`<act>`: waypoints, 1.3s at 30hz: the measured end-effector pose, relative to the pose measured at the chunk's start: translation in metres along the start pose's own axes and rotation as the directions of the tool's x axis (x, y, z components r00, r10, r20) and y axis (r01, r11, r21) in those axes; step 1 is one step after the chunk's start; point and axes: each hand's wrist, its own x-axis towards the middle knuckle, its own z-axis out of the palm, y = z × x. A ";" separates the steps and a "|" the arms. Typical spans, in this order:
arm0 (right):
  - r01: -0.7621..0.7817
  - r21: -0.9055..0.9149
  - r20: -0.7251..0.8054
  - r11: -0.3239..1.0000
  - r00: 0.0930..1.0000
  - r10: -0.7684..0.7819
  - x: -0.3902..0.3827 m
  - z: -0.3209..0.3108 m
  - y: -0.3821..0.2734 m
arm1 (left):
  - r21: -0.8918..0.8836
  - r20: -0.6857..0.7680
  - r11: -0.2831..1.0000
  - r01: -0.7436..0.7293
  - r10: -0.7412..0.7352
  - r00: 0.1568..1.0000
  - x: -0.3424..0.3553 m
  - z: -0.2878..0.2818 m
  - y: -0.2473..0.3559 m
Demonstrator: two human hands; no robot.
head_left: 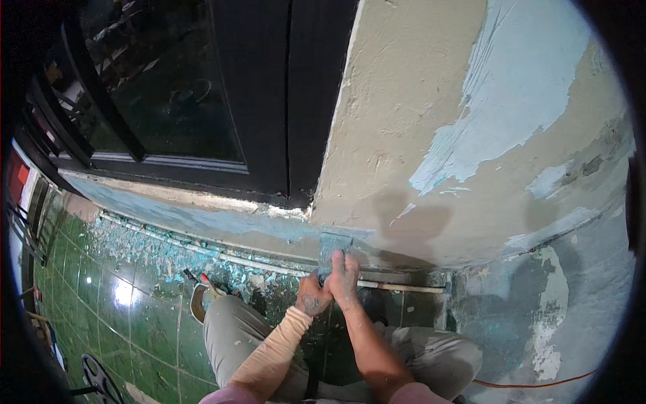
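Both hands are together at the lower middle, gripping a wide, dusty scraper point(334, 238) whose blade lies against the low wall strip below the dark window. My left hand point(312, 293) is closed lower on the tool, with a sleeve covering the forearm. My right hand point(342, 279) is closed just above and right of it, thumb and fingers on the back of the scraper. Around the tool the beige wall point(373, 135) has patches of exposed pale blue paint point(511, 87).
A dark-framed window point(262, 101) is above left. A white pipe point(256, 261) runs along the wall's foot over turquoise paint chips. Tools point(202, 293) lie beside my left knee on green tiles point(101, 283). An orange cord point(531, 386) is lower right; a black wheel-like object point(101, 377) is lower left.
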 end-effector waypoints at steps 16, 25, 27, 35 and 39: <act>0.233 -0.088 -0.015 0.968 0.972 -0.235 0.008 -0.004 0.001 | -0.232 -0.001 0.973 0.011 -0.012 1.000 0.002 0.012 -0.003; 0.234 -0.230 0.009 0.945 0.971 -0.238 0.011 -0.014 -0.011 | -0.274 -0.031 0.961 -0.042 0.035 0.999 -0.003 0.029 -0.018; 0.246 -0.223 0.013 0.943 0.968 -0.249 0.011 -0.013 -0.016 | -0.245 0.011 0.969 0.001 0.001 1.000 -0.003 0.025 -0.013; 0.127 0.064 -0.041 0.990 0.991 -0.124 0.011 0.008 0.000 | 0.006 -0.061 0.984 -0.180 0.180 0.982 0.021 -0.011 -0.001; 0.155 -0.087 -0.062 0.984 0.985 -0.161 0.009 0.008 -0.017 | 0.145 -0.069 0.977 -0.153 0.165 0.984 0.015 -0.006 -0.006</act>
